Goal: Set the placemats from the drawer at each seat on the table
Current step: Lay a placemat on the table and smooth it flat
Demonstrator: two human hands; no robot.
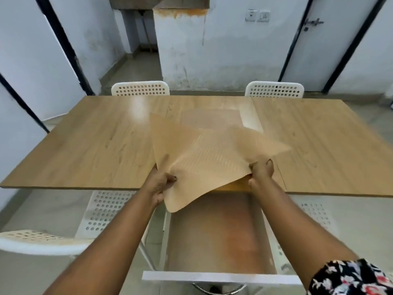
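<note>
Tan placemat [204, 158] in both hands' grip; open drawer [217, 235] below, white chairs [140, 88] opposite.

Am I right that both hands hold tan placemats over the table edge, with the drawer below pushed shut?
Not quite. The head view shows the drawer pulled open beneath the table. The rest holds: left hand and right hand grip the tan placemats.

My plain dining room at home.
I stand at a wooden table [95, 145] ringed by white perforated chairs [140, 88], with whitewashed, stained walls [223, 50], doors [323, 43] and switches [257, 15] behind.
</note>
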